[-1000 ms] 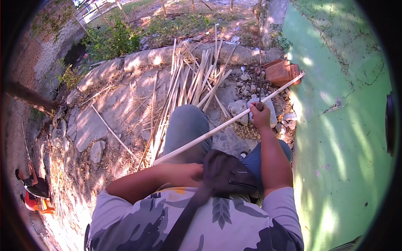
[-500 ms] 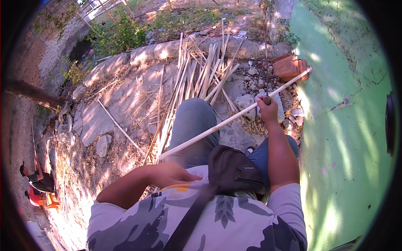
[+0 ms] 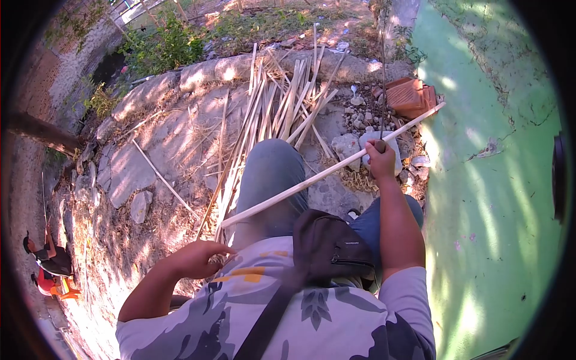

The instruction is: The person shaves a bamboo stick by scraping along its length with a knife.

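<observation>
A long pale wooden strip (image 3: 300, 187) slants across my raised left knee, from near my lap to the broken tiles. My right hand (image 3: 382, 163) is closed around the brown handle (image 3: 380, 146) of a long knife. Its thin dark blade (image 3: 383, 78) points away from me, seen almost edge-on. The strip passes right at my right fingers; whether they also press on it, I cannot tell. Near the strip's lower end, my left hand (image 3: 198, 258) hovers beside my shirt, its fingers loosely bent and apart, with nothing visible in them.
Ahead lies a heap of split strips (image 3: 282, 102). Orange roof tiles (image 3: 411, 99) and stones (image 3: 346, 147) sit beside a green wall (image 3: 492, 198). A single stick (image 3: 165, 180) lies on the ground at left. Farther left, people (image 3: 51, 264) sit. A black bag (image 3: 330, 243) crosses my front.
My left hand has moved left, away from my belly, and its fingers now show. The strip and my right hand have stayed nearly in place, with a slight view shift.
</observation>
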A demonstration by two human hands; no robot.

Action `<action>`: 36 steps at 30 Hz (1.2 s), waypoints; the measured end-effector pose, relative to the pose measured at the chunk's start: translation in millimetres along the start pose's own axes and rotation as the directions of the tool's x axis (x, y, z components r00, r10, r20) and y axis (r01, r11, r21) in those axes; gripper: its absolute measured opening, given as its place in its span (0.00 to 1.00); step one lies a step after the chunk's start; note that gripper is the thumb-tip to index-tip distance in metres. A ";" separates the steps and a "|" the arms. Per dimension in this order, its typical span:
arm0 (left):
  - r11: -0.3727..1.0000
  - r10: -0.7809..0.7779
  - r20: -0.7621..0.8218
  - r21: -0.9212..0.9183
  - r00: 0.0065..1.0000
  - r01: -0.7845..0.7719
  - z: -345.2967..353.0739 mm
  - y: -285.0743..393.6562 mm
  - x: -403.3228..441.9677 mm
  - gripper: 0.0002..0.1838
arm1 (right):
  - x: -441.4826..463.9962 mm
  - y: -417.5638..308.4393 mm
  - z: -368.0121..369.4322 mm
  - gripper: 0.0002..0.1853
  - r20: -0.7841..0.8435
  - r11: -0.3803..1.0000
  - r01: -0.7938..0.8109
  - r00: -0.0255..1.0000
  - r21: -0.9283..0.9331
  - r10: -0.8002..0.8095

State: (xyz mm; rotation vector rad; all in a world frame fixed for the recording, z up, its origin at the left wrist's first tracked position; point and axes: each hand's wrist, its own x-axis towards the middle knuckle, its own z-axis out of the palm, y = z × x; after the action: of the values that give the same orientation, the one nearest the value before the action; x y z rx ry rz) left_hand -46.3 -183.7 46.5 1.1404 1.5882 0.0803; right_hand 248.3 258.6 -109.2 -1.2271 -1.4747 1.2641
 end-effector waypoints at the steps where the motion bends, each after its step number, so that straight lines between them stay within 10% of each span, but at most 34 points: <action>1: 0.984 -0.072 0.016 0.163 0.997 0.069 2.0 -0.3 -10.8 0.30 | 1.3 2.0 0.0 0.08 -0.002 1.000 0.000 1.000 -0.011 0.000; 7: 0.908 -0.009 -0.062 0.418 0.998 0.035 93.0 -92.3 -21.5 0.60 | -0.7 1.5 0.9 0.08 -0.010 0.998 -0.036 0.999 0.043 0.036; 17: 0.823 0.301 -0.176 0.544 0.937 -0.162 55.4 -17.1 -11.9 0.55 | -3.4 5.3 -7.7 0.11 0.014 0.999 -0.041 0.999 -0.029 0.041; 27: 0.840 0.284 -0.249 0.530 0.926 -0.115 67.0 -16.8 -18.4 0.66 | -5.0 -0.4 -17.1 0.09 -0.004 0.991 -0.120 0.993 -0.053 0.120; 30: 0.842 0.288 -0.264 0.528 0.920 -0.111 62.0 -14.0 -23.5 0.65 | -4.4 0.8 -15.6 0.09 -0.017 0.990 -0.137 0.991 -0.039 0.136; 33: 0.946 -0.082 -0.118 0.302 0.990 0.115 24.8 0.2 -30.2 0.57 | -4.6 -0.2 -12.5 0.07 -0.011 0.995 -0.092 0.996 -0.050 0.091; 36: 0.975 0.121 -0.538 0.221 0.834 0.001 -6.5 13.9 -10.5 0.28 | -0.8 7.1 -9.0 0.09 -0.006 0.999 -0.034 0.999 -0.041 0.034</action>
State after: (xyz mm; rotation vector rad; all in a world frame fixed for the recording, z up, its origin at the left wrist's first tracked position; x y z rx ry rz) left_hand -43.9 -180.4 64.6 1.4202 2.1093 0.3122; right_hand 258.4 259.6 -114.7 -1.2867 -1.4880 1.2575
